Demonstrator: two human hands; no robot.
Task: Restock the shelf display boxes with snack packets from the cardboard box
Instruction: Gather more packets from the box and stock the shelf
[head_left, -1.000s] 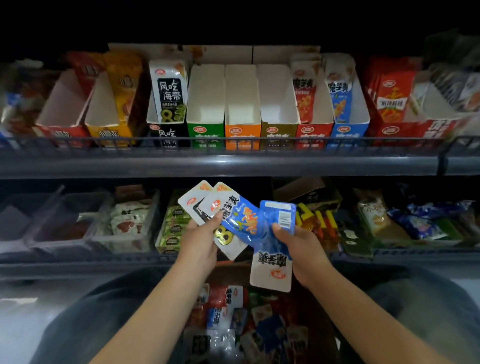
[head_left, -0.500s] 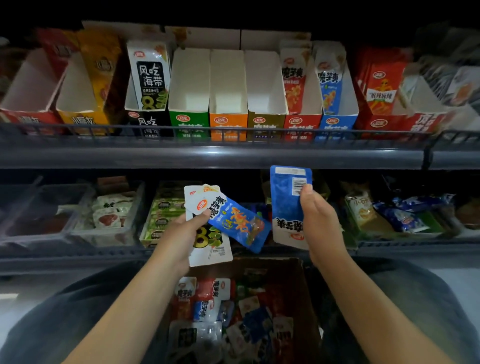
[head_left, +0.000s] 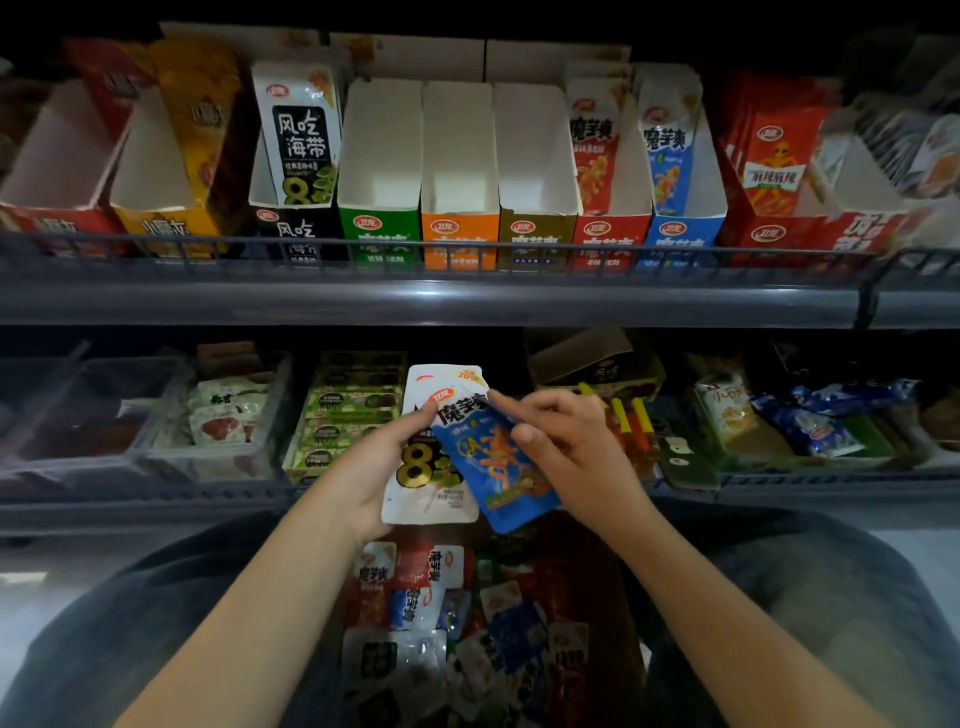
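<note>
My left hand (head_left: 374, 467) holds two snack packets fanned out in front of the lower shelf: a white-and-black packet (head_left: 421, 483) behind and a blue packet (head_left: 493, 467) in front. My right hand (head_left: 571, 447) pinches the blue packet's upper right edge with index finger and thumb. Below my hands, the open cardboard box (head_left: 602, 587) holds several mixed packets (head_left: 431, 592). On the upper shelf, the green (head_left: 379, 228), orange (head_left: 460, 228) and olive (head_left: 535, 231) display boxes stand empty. The black (head_left: 291, 228), red (head_left: 610, 234) and blue (head_left: 680, 234) boxes each show a packet.
A wire rail (head_left: 467, 254) runs along the upper shelf's front edge. More red and yellow display boxes flank the row. The lower shelf carries clear bins (head_left: 104, 415) at the left and other snacks (head_left: 805, 421) at the right. My knees frame the cardboard box.
My right hand no longer holds the upside-down blue packet it lifted earlier. It has come back down to the blue packet in my left hand. My left hand has stayed about where it was.
</note>
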